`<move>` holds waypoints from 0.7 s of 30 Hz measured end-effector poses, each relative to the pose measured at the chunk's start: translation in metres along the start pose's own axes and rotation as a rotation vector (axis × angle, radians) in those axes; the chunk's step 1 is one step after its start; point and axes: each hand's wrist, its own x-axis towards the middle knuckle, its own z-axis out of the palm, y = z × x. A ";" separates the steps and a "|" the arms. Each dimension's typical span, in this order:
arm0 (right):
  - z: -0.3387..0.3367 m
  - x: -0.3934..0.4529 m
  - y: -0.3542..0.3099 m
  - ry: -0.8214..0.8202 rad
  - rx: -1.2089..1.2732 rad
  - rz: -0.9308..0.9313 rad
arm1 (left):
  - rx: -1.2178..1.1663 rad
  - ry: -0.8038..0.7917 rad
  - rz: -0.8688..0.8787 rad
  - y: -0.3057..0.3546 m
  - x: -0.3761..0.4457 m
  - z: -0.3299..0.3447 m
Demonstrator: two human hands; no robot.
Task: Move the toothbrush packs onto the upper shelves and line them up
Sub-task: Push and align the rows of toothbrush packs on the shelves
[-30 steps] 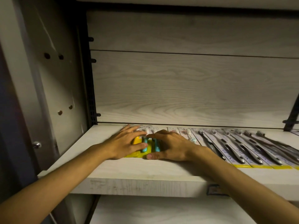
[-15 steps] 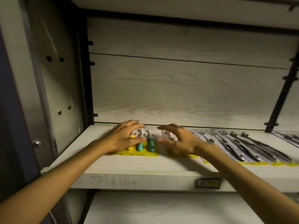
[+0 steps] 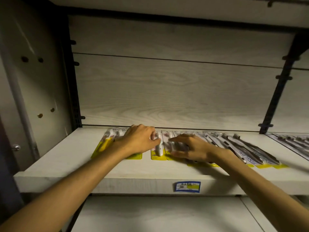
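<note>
Left hand [image 3: 139, 139]: loosely curled fingers rest on the yellow-card pack [image 3: 107, 143] near the shelf [image 3: 66, 166] left end.
Right hand [image 3: 192, 148]: spread flat, pressing the next pack [image 3: 158, 149].
Risk: sliding could overlap cards (grip blurred) or nudge them off the front edge.

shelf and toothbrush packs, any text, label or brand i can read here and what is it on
Grey toothbrush packs: brand print along the card near its yellow end, too blurred to read.
Blue-bordered price tag on the shelf's front edge: print too small to read.
Yellow-card packs: no legible text.
</note>
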 end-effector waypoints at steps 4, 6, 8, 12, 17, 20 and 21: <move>-0.005 0.007 -0.001 -0.126 0.021 -0.022 | 0.142 -0.053 -0.063 0.009 0.005 0.007; -0.008 0.007 -0.001 -0.177 0.047 -0.028 | 0.178 -0.075 -0.061 0.010 0.007 0.012; -0.008 0.007 -0.002 -0.177 0.058 -0.035 | 0.174 -0.093 -0.037 0.011 0.006 0.017; -0.006 0.007 -0.003 -0.136 0.052 -0.063 | 0.155 -0.041 -0.038 0.010 0.008 0.022; -0.009 0.015 -0.009 -0.162 0.039 -0.040 | 0.124 -0.022 -0.055 0.005 0.008 0.022; -0.011 0.023 -0.013 -0.163 -0.024 -0.029 | 0.118 0.072 -0.065 -0.007 0.012 0.012; -0.010 0.025 -0.014 -0.151 -0.031 -0.039 | 0.102 0.092 -0.057 -0.014 0.012 0.007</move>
